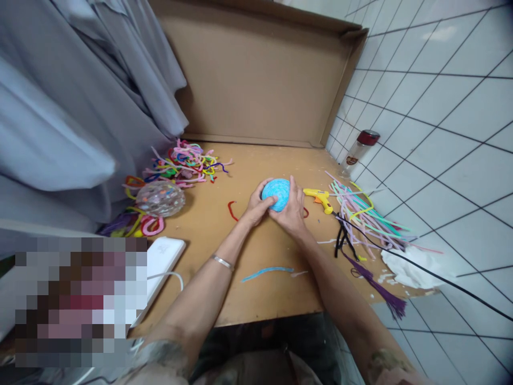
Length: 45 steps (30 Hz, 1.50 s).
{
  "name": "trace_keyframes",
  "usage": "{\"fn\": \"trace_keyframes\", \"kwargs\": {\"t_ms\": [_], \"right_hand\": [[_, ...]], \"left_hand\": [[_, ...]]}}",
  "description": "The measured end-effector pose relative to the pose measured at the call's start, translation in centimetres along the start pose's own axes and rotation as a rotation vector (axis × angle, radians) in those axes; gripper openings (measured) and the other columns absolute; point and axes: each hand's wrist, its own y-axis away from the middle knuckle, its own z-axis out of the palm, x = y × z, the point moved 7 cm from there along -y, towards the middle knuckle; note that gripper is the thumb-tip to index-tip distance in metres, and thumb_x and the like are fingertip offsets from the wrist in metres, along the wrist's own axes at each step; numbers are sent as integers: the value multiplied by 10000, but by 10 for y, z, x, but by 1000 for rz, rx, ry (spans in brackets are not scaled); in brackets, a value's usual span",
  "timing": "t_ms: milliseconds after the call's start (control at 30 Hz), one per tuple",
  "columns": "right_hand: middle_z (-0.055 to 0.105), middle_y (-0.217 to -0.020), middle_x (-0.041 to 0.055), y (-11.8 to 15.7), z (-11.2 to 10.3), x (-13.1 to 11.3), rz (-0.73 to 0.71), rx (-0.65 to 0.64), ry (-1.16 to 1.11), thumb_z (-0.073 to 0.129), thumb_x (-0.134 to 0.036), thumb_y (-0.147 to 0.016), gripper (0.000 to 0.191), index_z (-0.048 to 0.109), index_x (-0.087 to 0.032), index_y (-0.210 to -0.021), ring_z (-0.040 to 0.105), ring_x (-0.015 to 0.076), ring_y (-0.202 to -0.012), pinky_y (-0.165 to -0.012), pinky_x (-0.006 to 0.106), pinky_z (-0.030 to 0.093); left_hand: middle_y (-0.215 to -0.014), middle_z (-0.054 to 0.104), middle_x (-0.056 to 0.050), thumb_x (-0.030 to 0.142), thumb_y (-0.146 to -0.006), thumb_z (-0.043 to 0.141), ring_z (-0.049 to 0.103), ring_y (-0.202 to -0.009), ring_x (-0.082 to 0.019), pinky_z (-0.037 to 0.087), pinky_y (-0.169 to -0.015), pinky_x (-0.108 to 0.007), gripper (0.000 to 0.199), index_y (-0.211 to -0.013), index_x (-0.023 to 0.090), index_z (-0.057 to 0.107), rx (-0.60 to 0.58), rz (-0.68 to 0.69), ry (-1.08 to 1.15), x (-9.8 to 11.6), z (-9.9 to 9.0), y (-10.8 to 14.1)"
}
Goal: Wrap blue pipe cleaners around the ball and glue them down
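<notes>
A round blue coil (276, 193), seemingly wound from pipe cleaners, is held over the middle of the table. My left hand (258, 206) grips its left side, with the thumb lying across the lower front. My right hand (294, 208) curls round its right side, fingers pointing up along the edge. Red pipe cleaner pieces (231, 209) lie on the table by the hands, partly hidden behind them. A single blue pipe cleaner (267, 272) rests nearer the table's front edge, between my forearms. Just right of my right hand is a yellow glue gun (318, 199).
A tangle of coloured pipe cleaners (188, 163) and a clear plastic-looking ball (160, 198) sit at left, near a white power bank (166, 256). Several straight pipe cleaners (360, 214), a black cord (420, 259), white tissue (417, 267) and a red-lidded bottle (359, 151) are at right. Cardboard (256, 75) stands behind.
</notes>
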Motion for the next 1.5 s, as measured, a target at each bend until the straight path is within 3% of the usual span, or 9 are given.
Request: {"fn": "trace_keyframes", "kwargs": {"t_ms": [233, 500, 700, 800, 933, 1100, 1267, 1400, 1500], "right_hand": [[418, -1404, 187, -1, 1, -3, -47, -18, 19, 625, -410, -711, 885, 237, -165, -1468, 434, 334, -1238, -1047, 537, 372], [290, -1516, 182, -2, 0, 0, -56, -57, -164, 646, -487, -732, 971, 136, -187, -1501, 366, 332, -1346, -1084, 532, 356], [307, -1493, 190, 0, -21, -1, -77, 169, -93, 502, -460, -848, 787, 148, -195, -1500, 304, 321, -1391, -1099, 576, 306], [383, -1418, 185, 3, -31, -1, -60, 288, -51, 449, -406, -887, 662, 227, -206, -1478, 378, 312, -1331, -1070, 590, 332], [406, -1388, 177, 7, -38, -5, -76, 366, -79, 409, -359, -910, 575, 294, -202, -1451, 394, 300, -1313, -1068, 581, 343], [372, -1422, 184, 10, -33, -9, -105, 316, -103, 391, -363, -919, 568, 292, -194, -1452, 361, 301, -1354, -1085, 582, 330], [334, -1463, 183, 11, -26, -4, -52, 285, -166, 366, -387, -938, 576, 272, -189, -1471, 315, 286, -1390, -1122, 569, 285], [320, -1491, 189, 11, -14, 13, 99, 239, -228, 305, -445, -961, 595, 252, -174, -1487, 293, 262, -1414, -1137, 547, 271], [287, -1545, 148, 11, 10, 27, 234, 47, -333, 257, -534, -958, 634, 238, -215, -1505, 244, 253, -1447, -1158, 536, 237]], "left_hand": [[-1146, 636, -42, 259, -563, 764, 574, -1092, -221, 442, -983, -303, 626, -1165, 216, 602, -11, -86, 76, -2, 3, 1], [-1226, 584, -44, 261, -526, 746, 556, -1141, -238, 457, -964, -316, 728, -1219, 251, 525, 52, 1, 106, 8, 0, 3], [-1318, 494, -50, 194, -458, 839, 402, -1338, -268, 320, -1123, -317, 809, -1203, 246, 528, 240, 202, -203, 25, -15, 6], [-1307, 461, -83, 154, -443, 838, 391, -1332, -294, 290, -1153, -356, 786, -1173, 215, 553, 246, 272, -342, 32, -13, 7], [-1282, 431, -95, 128, -440, 827, 374, -1321, -318, 262, -1170, -413, 728, -1121, 206, 582, 171, 302, -458, 31, -8, 7], [-1304, 441, -100, 149, -500, 779, 287, -1384, -327, 233, -1170, -435, 598, -1068, 221, 607, 71, 288, -454, 29, -8, 6], [-1174, 594, -66, 182, -594, 703, 486, -1228, -273, 308, -1111, -378, 507, -1088, 218, 595, 47, 218, -217, 21, -15, 4], [-1186, 586, -70, 232, -588, 735, 516, -1184, -267, 355, -1077, -384, 607, -1168, 217, 557, 191, 157, -200, 12, -29, -1], [-1255, 504, -81, 297, -565, 782, 510, -1208, -276, 387, -1067, -405, 714, -1231, 231, 534, 268, 108, -315, 7, -34, -4]]}}
